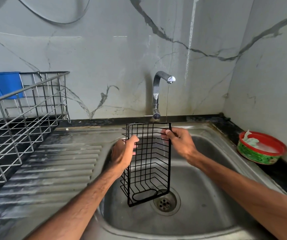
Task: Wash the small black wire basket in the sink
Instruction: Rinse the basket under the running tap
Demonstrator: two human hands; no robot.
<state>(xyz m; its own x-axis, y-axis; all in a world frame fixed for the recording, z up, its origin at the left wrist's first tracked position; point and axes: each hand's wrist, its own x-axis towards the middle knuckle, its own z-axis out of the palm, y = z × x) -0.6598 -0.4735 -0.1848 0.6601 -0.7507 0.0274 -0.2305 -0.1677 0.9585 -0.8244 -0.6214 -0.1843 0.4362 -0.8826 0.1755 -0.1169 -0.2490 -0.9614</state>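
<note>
The marbled wall [104, 49] is standing behind a dark bench [281, 172], and the steel sink [208, 213] is sitting in that bench with its ribbed drainer [52, 170] stretching to your left. A wire rack [26, 118] is resting on the bench beyond the drainer, with a blue cup [2, 84] hanging at its far corner.

You are holding the basket [150, 163] on end over the basin, its open side facing you and its lower end hanging just beside the drain [164, 202]; whether it is touching the basin floor is not showing. Your left hand [123, 153] is gripping the left edge, fingers [133, 138] curling round the wires. Your right hand [179, 142] is pinching the upper right edge, fingers [167, 132] closing on the frame.

A red-rimmed tub [260, 149] is sitting on the bench at the right, with a cloth and suds lying in it. The tap [156, 94] is running a thin stream [167, 101], which is falling at the basket's top right corner, close to your right hand.
</note>
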